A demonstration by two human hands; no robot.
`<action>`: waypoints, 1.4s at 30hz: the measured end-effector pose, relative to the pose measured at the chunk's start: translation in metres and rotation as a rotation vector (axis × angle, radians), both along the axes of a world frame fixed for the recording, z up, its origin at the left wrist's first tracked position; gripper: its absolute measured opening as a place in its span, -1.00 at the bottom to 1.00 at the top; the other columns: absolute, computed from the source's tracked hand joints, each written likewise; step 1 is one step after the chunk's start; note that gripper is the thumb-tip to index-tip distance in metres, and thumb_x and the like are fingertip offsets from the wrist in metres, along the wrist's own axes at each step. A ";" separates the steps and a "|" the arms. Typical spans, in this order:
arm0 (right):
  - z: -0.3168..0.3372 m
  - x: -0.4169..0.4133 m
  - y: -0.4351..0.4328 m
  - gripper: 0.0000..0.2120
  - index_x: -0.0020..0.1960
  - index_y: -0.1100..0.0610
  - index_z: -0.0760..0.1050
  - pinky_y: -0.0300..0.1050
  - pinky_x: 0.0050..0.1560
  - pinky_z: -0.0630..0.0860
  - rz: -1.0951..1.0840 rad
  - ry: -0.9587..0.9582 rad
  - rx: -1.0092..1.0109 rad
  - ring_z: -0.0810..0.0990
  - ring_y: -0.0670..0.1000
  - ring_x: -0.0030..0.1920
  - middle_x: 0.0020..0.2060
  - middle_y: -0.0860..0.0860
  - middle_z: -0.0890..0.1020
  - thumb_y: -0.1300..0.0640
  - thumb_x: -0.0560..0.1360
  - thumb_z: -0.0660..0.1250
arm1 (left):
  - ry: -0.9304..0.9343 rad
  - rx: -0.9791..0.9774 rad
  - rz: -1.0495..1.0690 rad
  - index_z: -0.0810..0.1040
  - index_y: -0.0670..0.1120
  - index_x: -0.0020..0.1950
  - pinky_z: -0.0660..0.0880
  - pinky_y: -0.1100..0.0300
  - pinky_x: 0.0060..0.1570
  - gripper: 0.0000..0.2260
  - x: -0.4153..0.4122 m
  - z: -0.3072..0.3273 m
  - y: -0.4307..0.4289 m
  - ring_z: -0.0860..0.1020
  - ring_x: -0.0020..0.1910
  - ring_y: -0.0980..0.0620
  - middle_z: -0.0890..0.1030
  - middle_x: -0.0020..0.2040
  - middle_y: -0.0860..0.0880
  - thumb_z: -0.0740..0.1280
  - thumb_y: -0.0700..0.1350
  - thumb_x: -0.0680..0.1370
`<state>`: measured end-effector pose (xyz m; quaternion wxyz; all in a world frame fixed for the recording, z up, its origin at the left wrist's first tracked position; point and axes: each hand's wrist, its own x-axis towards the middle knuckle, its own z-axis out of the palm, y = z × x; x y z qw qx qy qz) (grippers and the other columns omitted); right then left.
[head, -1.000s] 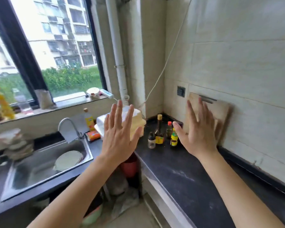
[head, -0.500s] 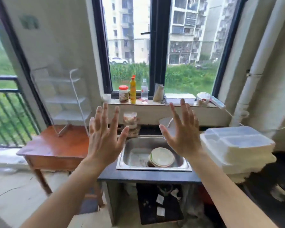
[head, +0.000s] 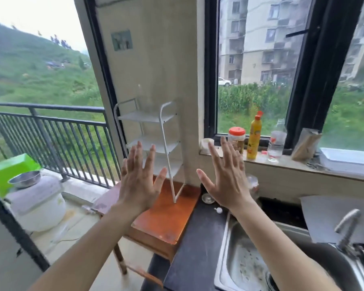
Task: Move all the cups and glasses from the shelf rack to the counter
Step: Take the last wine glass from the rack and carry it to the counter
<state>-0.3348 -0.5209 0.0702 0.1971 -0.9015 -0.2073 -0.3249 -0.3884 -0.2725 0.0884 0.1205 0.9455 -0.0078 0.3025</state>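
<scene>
White three-tier metal shelf rack (head: 153,143): stands at the back right corner of the brown wooden table (head: 166,219), tiers bare. Left hand (head: 139,183) and right hand (head: 226,181): raised, fingers spread, holding nothing. Black counter (head: 198,248): adjoins the table's right edge.

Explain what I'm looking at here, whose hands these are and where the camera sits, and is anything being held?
This is one picture from a camera worn on a person's head, looking forward and down. The left hand and right hand are the wearer's own, raised with fingers spread, holding nothing. Behind them a white shelf rack stands on a wooden table; the shelves that show look bare. Right of it run a dark counter and a metal sink. A yellow bottle and a red-lidded jar stand on the windowsill.
</scene>
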 end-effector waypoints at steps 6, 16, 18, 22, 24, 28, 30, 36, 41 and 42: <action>0.054 0.107 0.060 -0.22 0.67 0.00 -0.01 0.25 0.58 0.10 0.074 -0.024 -0.015 0.08 0.23 0.63 0.65 0.17 -0.01 -0.30 0.59 0.18 | -0.092 0.012 0.087 -0.03 0.06 0.63 -0.04 -0.18 0.53 -0.32 0.088 0.060 0.066 -0.14 0.61 -0.08 -0.11 0.64 -0.12 -0.07 0.33 0.57; 0.091 0.227 0.149 -0.23 0.66 0.00 0.00 0.17 0.56 0.17 0.043 -0.048 0.022 0.14 0.18 0.61 0.65 0.15 0.04 -0.33 0.59 0.12 | -0.128 -0.018 0.043 -0.01 0.03 0.64 -0.02 -0.18 0.53 -0.35 0.244 0.069 0.163 -0.16 0.61 -0.03 -0.13 0.65 -0.08 0.02 0.27 0.62; 0.098 0.251 0.167 -0.24 0.66 0.02 0.02 0.15 0.55 0.16 0.016 -0.065 0.020 0.14 0.18 0.61 0.65 0.16 0.05 -0.32 0.60 0.14 | -0.124 -0.008 0.012 -0.02 0.03 0.64 -0.06 -0.17 0.54 -0.35 0.281 0.066 0.187 -0.18 0.60 -0.03 -0.15 0.64 -0.08 0.01 0.27 0.61; 0.127 0.303 0.219 -0.25 0.66 0.02 0.03 0.14 0.53 0.16 -0.046 -0.078 0.059 0.18 0.21 0.59 0.63 0.19 0.09 -0.25 0.61 0.21 | -0.096 0.026 -0.039 -0.02 0.04 0.64 -0.07 -0.16 0.54 -0.36 0.357 0.064 0.234 -0.15 0.61 -0.07 -0.12 0.64 -0.10 -0.04 0.29 0.61; 0.142 0.332 0.250 -0.25 0.66 -0.03 -0.02 0.14 0.50 0.22 -0.077 -0.043 0.085 0.18 0.22 0.58 0.63 0.17 0.09 -0.25 0.61 0.20 | -0.056 0.056 -0.065 -0.03 0.04 0.64 -0.11 -0.15 0.53 -0.36 0.393 0.060 0.253 -0.16 0.61 -0.10 -0.11 0.64 -0.11 -0.08 0.29 0.62; 0.155 0.383 0.304 -0.25 0.65 -0.10 -0.09 0.16 0.42 0.34 -0.087 0.018 0.157 0.19 0.22 0.57 0.63 0.13 0.08 -0.23 0.60 0.21 | 0.024 0.165 -0.092 -0.01 0.02 0.64 -0.28 -0.16 0.51 -0.37 0.442 0.041 0.271 -0.16 0.61 -0.11 -0.07 0.64 -0.14 -0.19 0.29 0.63; 0.151 0.409 0.324 -0.23 0.65 -0.10 -0.10 0.13 0.40 0.36 -0.079 0.057 0.187 0.21 0.19 0.57 0.62 0.11 0.07 -0.21 0.60 0.23 | 0.045 0.224 -0.095 0.13 0.00 0.62 -0.35 -0.20 0.48 -0.36 0.453 0.029 0.274 -0.04 0.62 -0.10 0.08 0.63 -0.15 -0.25 0.25 0.63; 0.130 0.469 0.357 -0.18 0.66 -0.04 -0.06 -0.03 0.46 0.24 -0.044 0.202 0.352 0.26 0.16 0.53 0.53 0.19 0.22 -0.15 0.57 0.34 | 0.036 0.140 -0.172 0.55 0.03 0.31 0.25 -0.09 0.38 -0.44 0.462 0.020 0.275 0.46 0.34 -0.04 0.59 0.28 -0.01 -0.17 0.13 0.62; 0.120 0.489 0.368 -0.24 0.60 -0.09 0.11 -0.16 0.20 0.34 -0.042 0.210 0.450 0.45 0.10 0.36 0.40 0.13 0.37 -0.24 0.52 0.37 | 0.040 0.119 -0.171 0.58 0.01 0.28 0.28 -0.08 0.36 -0.48 0.461 0.021 0.275 0.48 0.30 -0.06 0.60 0.25 -0.02 -0.11 0.10 0.62; 0.119 0.490 0.369 -0.25 0.56 -0.07 0.16 -0.19 0.14 0.32 -0.037 0.184 0.482 0.47 0.07 0.30 0.36 0.10 0.41 -0.24 0.50 0.39 | 0.031 0.112 -0.168 0.59 0.00 0.26 0.30 -0.09 0.35 -0.49 0.461 0.022 0.274 0.50 0.28 -0.06 0.61 0.22 -0.03 -0.10 0.10 0.62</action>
